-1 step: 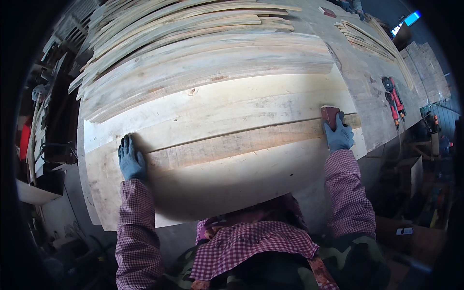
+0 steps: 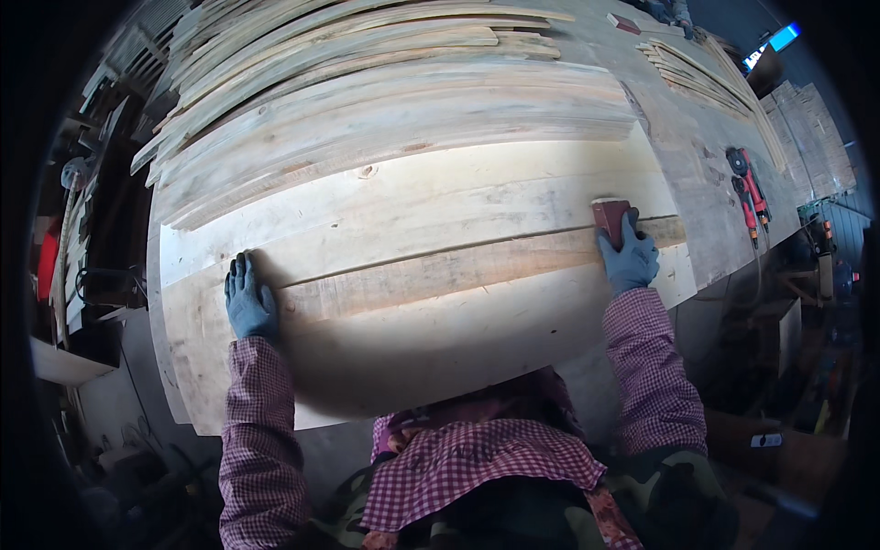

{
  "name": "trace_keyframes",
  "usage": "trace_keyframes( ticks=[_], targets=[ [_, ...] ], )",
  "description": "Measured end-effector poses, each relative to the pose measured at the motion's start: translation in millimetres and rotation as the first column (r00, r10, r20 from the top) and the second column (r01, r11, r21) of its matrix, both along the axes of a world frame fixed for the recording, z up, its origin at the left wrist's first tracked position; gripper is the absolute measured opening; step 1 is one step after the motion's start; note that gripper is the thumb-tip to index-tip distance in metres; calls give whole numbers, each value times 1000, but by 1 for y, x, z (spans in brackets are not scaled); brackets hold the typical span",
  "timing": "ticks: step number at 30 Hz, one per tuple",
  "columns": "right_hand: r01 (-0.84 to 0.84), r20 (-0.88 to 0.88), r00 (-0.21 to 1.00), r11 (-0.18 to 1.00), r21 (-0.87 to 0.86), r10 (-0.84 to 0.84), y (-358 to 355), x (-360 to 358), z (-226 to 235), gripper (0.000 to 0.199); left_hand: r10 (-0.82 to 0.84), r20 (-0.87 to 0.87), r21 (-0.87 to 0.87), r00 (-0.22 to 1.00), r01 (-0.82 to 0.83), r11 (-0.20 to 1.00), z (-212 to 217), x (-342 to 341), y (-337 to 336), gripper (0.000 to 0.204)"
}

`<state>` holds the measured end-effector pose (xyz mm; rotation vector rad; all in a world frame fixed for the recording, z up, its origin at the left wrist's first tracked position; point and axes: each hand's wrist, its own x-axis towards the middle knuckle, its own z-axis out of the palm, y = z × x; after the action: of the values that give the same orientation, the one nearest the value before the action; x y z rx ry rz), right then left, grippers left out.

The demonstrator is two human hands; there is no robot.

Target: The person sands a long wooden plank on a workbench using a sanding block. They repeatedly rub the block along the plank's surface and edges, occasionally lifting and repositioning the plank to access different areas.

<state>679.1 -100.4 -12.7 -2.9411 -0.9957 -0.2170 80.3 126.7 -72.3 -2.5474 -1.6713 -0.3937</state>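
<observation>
Bench: 2 red tools; L hand flat on wood; R hand grips 1 maroon blk

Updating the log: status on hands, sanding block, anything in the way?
Left hand flat on planks. Right hand gripping maroon sanding block. Nothing seen in its way.

Blue-grey on the left work glove at nine o'clock, near-black toward its twelve-o'clock end; matching blue-grey on the right work glove at three; dark maroon on the sanding block between two and three; small purple-and-white checks on the left sleeve between seven and eight and the right sleeve at four; larger magenta-and-white gingham on the apron near six; warm tan along the narrow plank at dial centre; red and black on the power tools toward half past two
</observation>
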Motion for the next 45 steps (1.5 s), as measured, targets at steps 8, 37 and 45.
trace_keyframes(
  ticks=[8,37,45],
  targets=[
    [-842,-232,430,480,245,873,62,-237,24,73,-40,59,17,997,39,999,10,-6,1,55],
    [-981,-179,70,100,165,981,-65,-103,3,60,-394,-266,-83,880,386,919,266,111,12,85],
    [-526,-81,822,807,269,563,12,-52,-1,59,-489,-240,-33,839,496,868,265,136,18,85]
  ],
)
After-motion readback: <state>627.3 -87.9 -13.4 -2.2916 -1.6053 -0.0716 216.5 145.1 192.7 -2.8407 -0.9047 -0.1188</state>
